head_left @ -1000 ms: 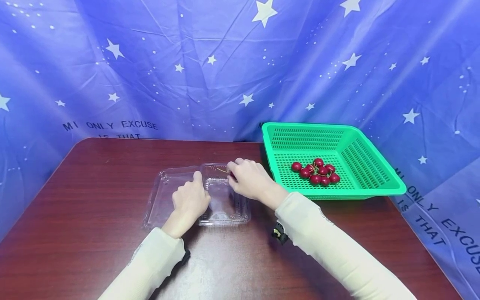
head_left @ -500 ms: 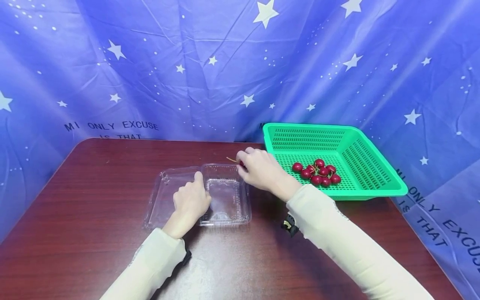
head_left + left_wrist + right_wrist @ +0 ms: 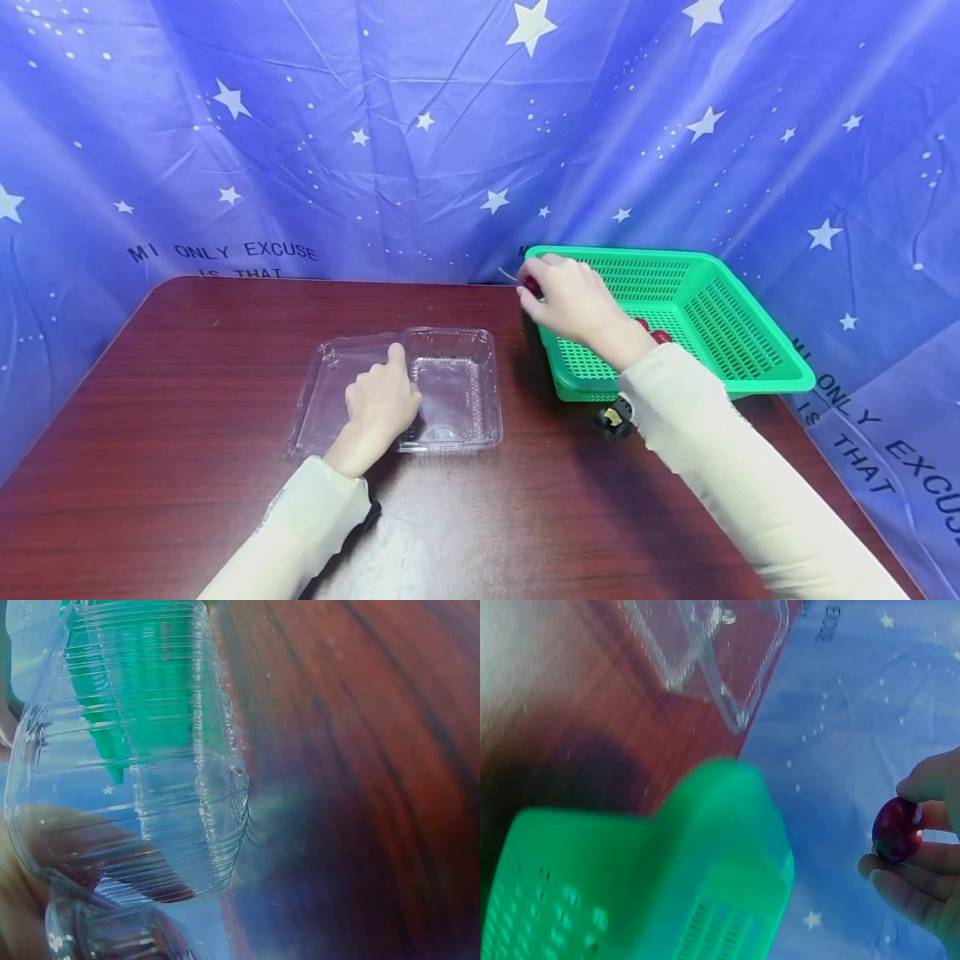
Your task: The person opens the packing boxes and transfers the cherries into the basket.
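My right hand [image 3: 572, 302] pinches a dark red cherry [image 3: 532, 287] above the green basket's [image 3: 757, 385] back left corner, its stem pointing left. In the right wrist view the cherry [image 3: 897, 829] sits between thumb and fingertips. A clear plastic clamshell box [image 3: 486, 379] lies open on the table, lid to the left. My left hand [image 3: 381, 404] grips it at the fold between lid and tray, thumb pointing away from me. Through the plastic wall in the left wrist view, part of that hand shows dimly. Two cherries [image 3: 662, 337] peek out beyond my right forearm; others in the basket are hidden.
The dark red wooden table [image 3: 187, 375] bears the box in the middle and the basket at the back right, overlapping the table's right edge. A blue star-printed curtain [image 3: 420, 167] hangs behind the table and along its sides.
My right hand has carried the cherry up and right, from inside the clear box to above the basket's left rim. The left hand and the box stay where they were.
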Motion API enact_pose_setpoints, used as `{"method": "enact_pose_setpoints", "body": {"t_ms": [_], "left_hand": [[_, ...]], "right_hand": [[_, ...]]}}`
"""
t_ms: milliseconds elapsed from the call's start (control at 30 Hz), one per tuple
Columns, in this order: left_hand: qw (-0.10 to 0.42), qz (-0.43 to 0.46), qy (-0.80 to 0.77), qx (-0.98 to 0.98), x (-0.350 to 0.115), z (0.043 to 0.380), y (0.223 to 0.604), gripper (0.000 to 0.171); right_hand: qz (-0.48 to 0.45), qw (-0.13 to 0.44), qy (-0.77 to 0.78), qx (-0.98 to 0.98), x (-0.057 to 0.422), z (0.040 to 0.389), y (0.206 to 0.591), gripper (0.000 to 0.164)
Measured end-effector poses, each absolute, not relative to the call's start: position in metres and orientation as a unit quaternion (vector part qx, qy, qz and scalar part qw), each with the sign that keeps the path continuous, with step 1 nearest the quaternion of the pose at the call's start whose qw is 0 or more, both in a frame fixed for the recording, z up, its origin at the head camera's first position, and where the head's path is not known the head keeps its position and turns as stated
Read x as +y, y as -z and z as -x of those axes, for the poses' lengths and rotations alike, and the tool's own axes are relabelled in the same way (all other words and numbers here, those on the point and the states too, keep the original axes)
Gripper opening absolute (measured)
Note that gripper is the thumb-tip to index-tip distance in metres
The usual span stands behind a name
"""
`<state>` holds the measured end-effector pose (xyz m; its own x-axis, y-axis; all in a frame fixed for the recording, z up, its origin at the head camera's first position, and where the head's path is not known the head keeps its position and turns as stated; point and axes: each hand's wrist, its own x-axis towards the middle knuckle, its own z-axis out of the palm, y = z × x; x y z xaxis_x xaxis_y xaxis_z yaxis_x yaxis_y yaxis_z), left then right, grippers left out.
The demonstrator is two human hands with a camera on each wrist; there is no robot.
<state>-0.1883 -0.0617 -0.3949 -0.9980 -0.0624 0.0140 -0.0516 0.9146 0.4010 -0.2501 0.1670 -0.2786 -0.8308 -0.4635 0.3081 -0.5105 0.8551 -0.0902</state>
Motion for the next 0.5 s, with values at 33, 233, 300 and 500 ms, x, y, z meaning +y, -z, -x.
{"method": "enact_pose_setpoints", "body": {"t_ms": [33, 233, 300, 500], "left_hand": [[0.013, -0.029, 0.205, -0.978, -0.062, 0.188, 0.395, 0.028], [0.007, -0.03, 0.204, -0.978, -0.062, 0.189, 0.395, 0.029], [0.006, -0.032, 0.203, -0.979, -0.062, 0.189, 0.395, 0.029], [0.003, -0.031, 0.203, -0.979, -0.062, 0.189, 0.395, 0.031]], "right_hand": [[-0.252, 0.141, -0.083, -0.954, 0.171, 0.251, 0.277, 0.017], [-0.224, 0.134, -0.083, -0.962, 0.193, 0.26, 0.268, 0.022], [-0.216, 0.129, -0.085, -0.964, 0.2, 0.263, 0.266, 0.024], [-0.19, 0.103, -0.076, -0.973, 0.22, 0.271, 0.266, 0.027]]}}
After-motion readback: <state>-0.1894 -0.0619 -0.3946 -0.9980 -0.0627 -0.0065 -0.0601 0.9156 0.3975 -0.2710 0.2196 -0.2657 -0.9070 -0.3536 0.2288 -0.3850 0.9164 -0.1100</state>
